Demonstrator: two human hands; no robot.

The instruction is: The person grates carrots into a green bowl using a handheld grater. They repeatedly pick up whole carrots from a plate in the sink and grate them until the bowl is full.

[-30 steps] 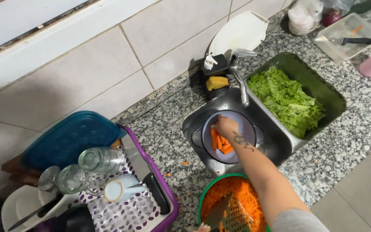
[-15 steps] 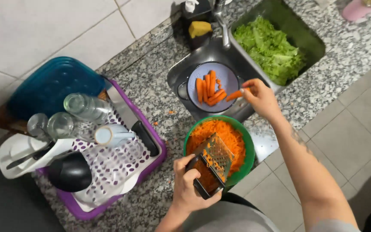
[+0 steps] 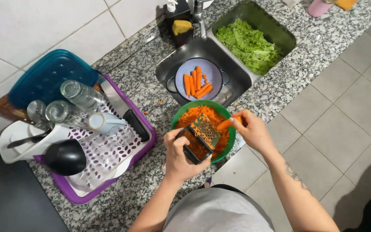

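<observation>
2 hands work over a green bowl (image 3: 229, 141) of grated carrot that stands on the speckled granite desk (image 3: 142, 86), just in front of the sink. The left hand (image 3: 180, 155) has its fingers wrapped round the black handle of a small metal grater (image 3: 203, 131), holding it tilted above the orange shreds. The right hand (image 3: 253, 131) pinches a peeled carrot (image 3: 226, 124) between narrow fingers, its free end touching the grater face.

The carrot looks stiff, light and probably wet, so likely slippery; a grip well back from the blades, at the thick end, seems the safest hold. The grater is rigid and sharp on its face, so the handle is the place to hold it.

More peeled carrots (image 3: 197, 84) lie in a pale colander (image 3: 215, 71) in the sink basin, with lettuce (image 3: 250, 45) in the neighbouring basin. A purple dish rack (image 3: 142, 148) with glasses sits on the left.
</observation>
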